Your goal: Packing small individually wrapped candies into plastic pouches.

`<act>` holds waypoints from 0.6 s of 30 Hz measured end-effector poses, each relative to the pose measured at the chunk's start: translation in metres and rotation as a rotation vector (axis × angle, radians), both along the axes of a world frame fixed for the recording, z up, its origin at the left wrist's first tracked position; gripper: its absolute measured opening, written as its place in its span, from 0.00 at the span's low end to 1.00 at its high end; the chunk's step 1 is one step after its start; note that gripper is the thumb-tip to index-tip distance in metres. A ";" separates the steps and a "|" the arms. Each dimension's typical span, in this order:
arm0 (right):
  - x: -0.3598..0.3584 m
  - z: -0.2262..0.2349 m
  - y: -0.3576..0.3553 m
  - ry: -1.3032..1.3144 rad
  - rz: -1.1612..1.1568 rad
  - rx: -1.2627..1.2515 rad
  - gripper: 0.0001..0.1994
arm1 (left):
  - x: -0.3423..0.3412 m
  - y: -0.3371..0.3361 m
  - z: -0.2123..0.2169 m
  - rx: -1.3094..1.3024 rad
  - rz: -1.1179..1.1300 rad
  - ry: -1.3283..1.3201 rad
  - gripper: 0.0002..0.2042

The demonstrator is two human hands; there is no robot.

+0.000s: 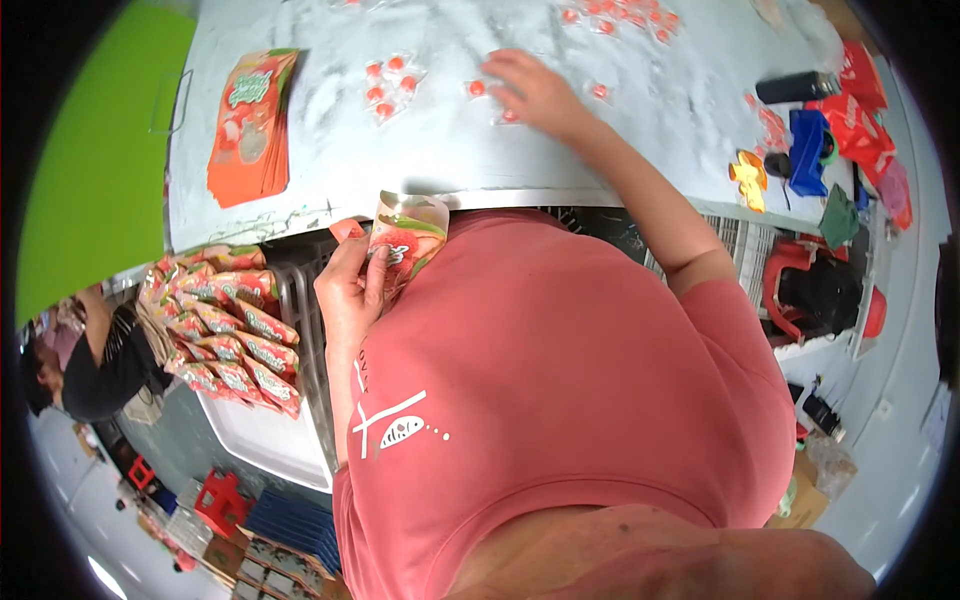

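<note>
My left hand (347, 290) grips a red and green printed pouch (412, 232) at the table's front edge, close to my shirt. The pouch's top gapes toward the table. Over the tabletop, my right hand (540, 98) has its fingers stretched out and apart. A clear-wrapped red candy (477, 88) lies just left of those fingers, and another wrapped candy (509, 116) sits at the fingertips, partly covered. To the right of the hand is a single candy (599, 92). A small cluster of wrapped candies (390, 88) lies farther left.
A stack of flat pouches (250, 135) lies at the table's left. Filled pouches (225, 330) stand in rows beside a white tray (265, 430). More candies (625, 18) are at the far side. A black bottle (797, 88) and blue holder (808, 152) stand right. Another person (100, 365) is at left.
</note>
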State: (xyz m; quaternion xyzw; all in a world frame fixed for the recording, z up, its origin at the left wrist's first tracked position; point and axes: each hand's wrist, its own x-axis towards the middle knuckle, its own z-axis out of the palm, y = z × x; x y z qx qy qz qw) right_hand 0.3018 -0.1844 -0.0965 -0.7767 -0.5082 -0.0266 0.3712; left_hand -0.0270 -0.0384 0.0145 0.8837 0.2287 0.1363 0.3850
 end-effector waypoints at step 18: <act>0.027 -0.012 -0.063 0.081 -0.245 0.141 0.19 | 0.026 0.004 0.002 -0.016 -0.099 0.054 0.07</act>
